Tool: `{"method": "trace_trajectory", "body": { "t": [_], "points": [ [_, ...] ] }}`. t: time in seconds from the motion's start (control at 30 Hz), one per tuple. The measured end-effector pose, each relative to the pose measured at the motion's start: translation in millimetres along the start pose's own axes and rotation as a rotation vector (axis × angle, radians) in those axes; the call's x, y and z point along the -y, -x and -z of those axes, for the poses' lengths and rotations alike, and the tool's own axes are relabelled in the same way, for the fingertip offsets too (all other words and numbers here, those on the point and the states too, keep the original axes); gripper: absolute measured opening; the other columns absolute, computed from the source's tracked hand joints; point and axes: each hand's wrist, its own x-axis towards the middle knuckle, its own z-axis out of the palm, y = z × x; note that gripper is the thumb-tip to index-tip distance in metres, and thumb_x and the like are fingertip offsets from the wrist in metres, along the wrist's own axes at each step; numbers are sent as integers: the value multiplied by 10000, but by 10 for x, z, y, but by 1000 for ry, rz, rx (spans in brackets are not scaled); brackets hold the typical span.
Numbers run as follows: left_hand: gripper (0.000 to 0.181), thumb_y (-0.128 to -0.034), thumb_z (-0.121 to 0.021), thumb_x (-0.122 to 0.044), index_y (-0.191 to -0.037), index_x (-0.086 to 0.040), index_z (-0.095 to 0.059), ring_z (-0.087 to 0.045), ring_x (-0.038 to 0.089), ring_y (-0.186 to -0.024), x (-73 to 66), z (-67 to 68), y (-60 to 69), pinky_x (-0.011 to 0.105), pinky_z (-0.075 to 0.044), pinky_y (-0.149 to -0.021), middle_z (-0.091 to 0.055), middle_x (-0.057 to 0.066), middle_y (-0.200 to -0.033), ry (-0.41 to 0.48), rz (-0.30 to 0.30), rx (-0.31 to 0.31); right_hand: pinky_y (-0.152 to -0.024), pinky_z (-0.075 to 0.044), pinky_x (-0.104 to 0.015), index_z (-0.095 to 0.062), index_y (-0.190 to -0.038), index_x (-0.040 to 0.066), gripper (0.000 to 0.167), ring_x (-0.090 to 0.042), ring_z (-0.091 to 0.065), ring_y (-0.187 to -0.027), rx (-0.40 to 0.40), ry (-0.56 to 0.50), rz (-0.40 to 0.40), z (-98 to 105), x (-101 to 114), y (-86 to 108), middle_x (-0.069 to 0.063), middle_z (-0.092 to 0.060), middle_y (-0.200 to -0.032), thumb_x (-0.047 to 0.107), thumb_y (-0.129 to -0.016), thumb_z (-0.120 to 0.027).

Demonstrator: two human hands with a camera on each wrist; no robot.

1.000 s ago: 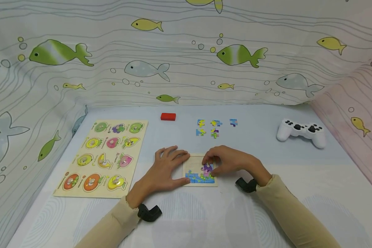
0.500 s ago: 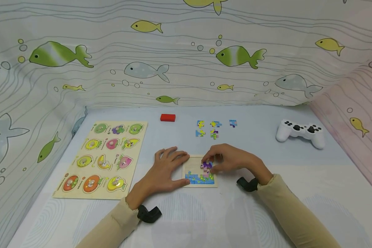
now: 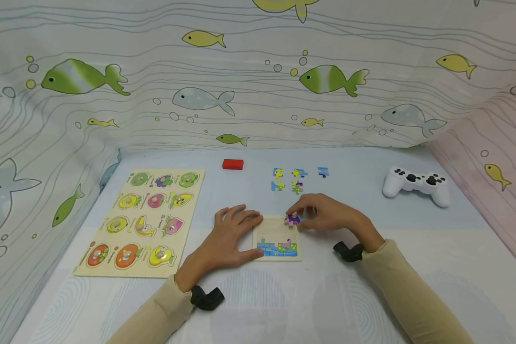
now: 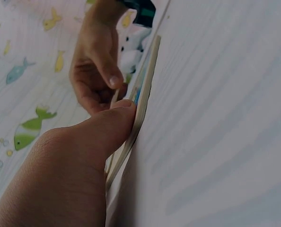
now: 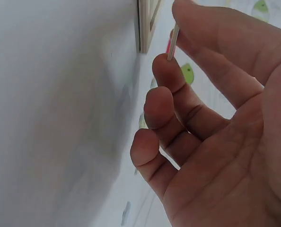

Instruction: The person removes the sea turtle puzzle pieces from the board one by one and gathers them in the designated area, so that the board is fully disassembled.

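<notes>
My right hand (image 3: pixel 322 212) pinches purple puzzle piece (image 3: pixel 291 220) at far-right corner of tray (image 3: pixel 268 230); my left hand (image 3: pixel 227 239) spread, thumb on tray's left edge.

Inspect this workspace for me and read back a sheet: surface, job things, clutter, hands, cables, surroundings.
Surface: pale table, faint pattern.
Job's things: tray, pieces fitted along its near side; purple piece held at its far right corner; five loose pieces beyond.
Clutter: fruit board left, red block far side, controller right.
Left hand: touches tray's left side.
Right hand: pinches purple piece.
Cables: nothing seen.
Surroundings: fish-print backdrop, behind and both sides.
</notes>
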Motion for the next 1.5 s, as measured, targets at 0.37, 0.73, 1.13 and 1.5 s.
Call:
{"method": "trace_trajectory", "body": {
  "t": [0.37,0.73,1.13,1.5],
  "points": [
    [770,-851,-663,-607,-1484,-188,-537,-347,356,-1477,1,7,-12,648,-181,-1132,-523,-6,-1504,1,-28,-29,-755,-458,-295,-739,-1227,151,368,-190,-540,-860,-60,60,-92,134,-111,54,-15,-658,-992,107,-865,-788],
    [769,-855,-662,-606,-1493,-198,-528,-337,341,-1489,-13,22,-17,640,-169,-1147,-516,-17,-1513,-1,-10,-6,-754,-465,-310,-732,-1216,112,355,-196,-535,-859,-118,81,-160,183,-291,91,-52,-646,-998,104,-865,-781],
    [767,-859,-649,-619,-1491,-201,-532,-344,342,-1487,-10,26,4,631,-180,-1147,-514,-30,-1514,-8,3,4,-774,-456,-326,-716,-1232,117,363,-205,-520,-885,-187,62,-207,189,-398,102,-82,-638,-1058,118,-875,-783],
    [764,-851,-658,-611,-1483,-198,-540,-355,356,-1477,-28,18,9,645,-187,-1136,-522,-22,-1504,0,-9,-10,-792,-441,-340,-710,-1260,140,369,-222,-509,-916,-232,54,-263,241,-581,136,-99,-630,-1095,120,-896,-768]
  ]
}}
